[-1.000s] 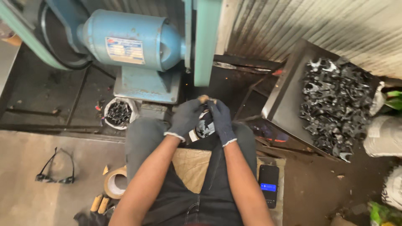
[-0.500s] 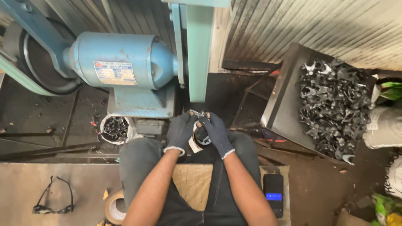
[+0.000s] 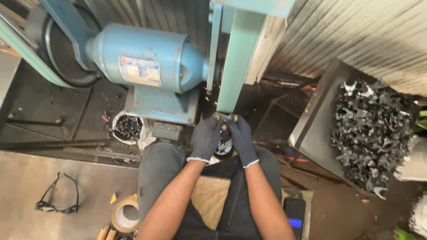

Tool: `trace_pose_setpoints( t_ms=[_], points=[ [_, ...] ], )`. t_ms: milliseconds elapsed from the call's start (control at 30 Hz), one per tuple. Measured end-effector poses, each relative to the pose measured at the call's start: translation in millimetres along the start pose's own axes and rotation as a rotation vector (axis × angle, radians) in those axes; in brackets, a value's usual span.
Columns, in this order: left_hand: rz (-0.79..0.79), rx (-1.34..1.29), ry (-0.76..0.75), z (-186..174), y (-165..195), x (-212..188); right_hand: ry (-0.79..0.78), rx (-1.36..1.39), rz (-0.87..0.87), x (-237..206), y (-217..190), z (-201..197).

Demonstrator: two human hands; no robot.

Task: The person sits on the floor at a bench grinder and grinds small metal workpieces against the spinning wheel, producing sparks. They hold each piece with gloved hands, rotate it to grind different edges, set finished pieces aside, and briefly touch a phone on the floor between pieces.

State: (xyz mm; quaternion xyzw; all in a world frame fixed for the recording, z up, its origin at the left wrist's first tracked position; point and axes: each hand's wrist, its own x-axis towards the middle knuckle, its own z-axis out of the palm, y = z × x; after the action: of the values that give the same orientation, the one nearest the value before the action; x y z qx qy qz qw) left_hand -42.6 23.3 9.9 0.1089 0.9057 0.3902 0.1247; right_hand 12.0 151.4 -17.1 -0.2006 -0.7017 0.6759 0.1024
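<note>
Both hands wear dark knit gloves. My left hand (image 3: 206,138) and my right hand (image 3: 241,138) together grip a small dark metal part (image 3: 226,118) and press it against the lower end of the green belt column (image 3: 233,66) of a grinding machine. Orange sparks (image 3: 212,95) fly off to the left of the contact point. The part is mostly hidden by my fingers. The blue motor (image 3: 147,58) sits just left of the column.
A dark metal tray (image 3: 311,129) on the right holds several black forged parts (image 3: 373,129). A white bag of dark pieces (image 3: 129,128) lies left of my knee. Safety glasses (image 3: 58,200), a tape roll (image 3: 125,214) and a phone (image 3: 294,213) lie on the floor.
My hands moved forward and up with the part to the belt column. Sparks now appear. The view has shifted closer to the machine.
</note>
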Motion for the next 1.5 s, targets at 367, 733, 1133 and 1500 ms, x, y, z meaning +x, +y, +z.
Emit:
trace_pose_setpoints(
  t_ms=[367, 733, 1133, 1500],
  points=[
    [0.002, -0.127, 0.241, 46.9, -0.5, 9.0, 0.078, -0.033, -0.112, 26.7, 25.0, -12.5],
    [0.217, -0.033, -0.078, 4.8, 12.0, -8.4, 0.145, -0.236, -0.223, -32.6, -6.0, -21.1],
    [0.018, -0.438, -0.304, -51.8, 14.7, -61.2, -0.322, 0.214, -0.034, -82.3, -43.8, -16.5],
    [-0.018, -0.186, -0.250, -11.3, -16.6, -0.9, -0.181, 0.255, 0.117, -17.2, -2.5, 13.6]
  ],
)
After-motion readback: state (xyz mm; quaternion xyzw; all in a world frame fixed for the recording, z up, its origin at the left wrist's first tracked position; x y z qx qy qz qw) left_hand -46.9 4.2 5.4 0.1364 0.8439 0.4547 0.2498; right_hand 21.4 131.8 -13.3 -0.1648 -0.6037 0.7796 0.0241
